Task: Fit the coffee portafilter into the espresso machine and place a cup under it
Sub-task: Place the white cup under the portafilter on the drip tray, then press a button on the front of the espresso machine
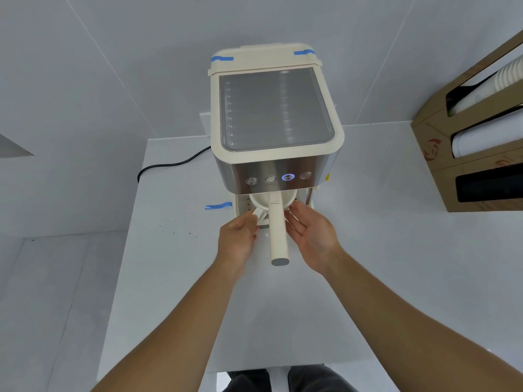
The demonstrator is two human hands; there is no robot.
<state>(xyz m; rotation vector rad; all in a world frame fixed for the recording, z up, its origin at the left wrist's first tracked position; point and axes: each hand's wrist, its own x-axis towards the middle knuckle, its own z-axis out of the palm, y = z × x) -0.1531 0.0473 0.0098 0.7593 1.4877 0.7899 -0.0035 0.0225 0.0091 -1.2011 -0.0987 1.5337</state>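
A cream and steel espresso machine stands on the white table, with one of its front buttons lit blue. The cream portafilter sits in the machine's group head, its long handle pointing straight at me. Under it, a white cup shows only in slivers on either side of the handle. My left hand curls onto the cup's left side. My right hand presses its outstretched fingers against the right side. Most of the cup is hidden.
A cardboard dispenser holding stacked white paper cups stands at the right. A black power cord runs off the table's left rear edge. Blue tape lies beside the machine base. The table's near edge is at the bottom.
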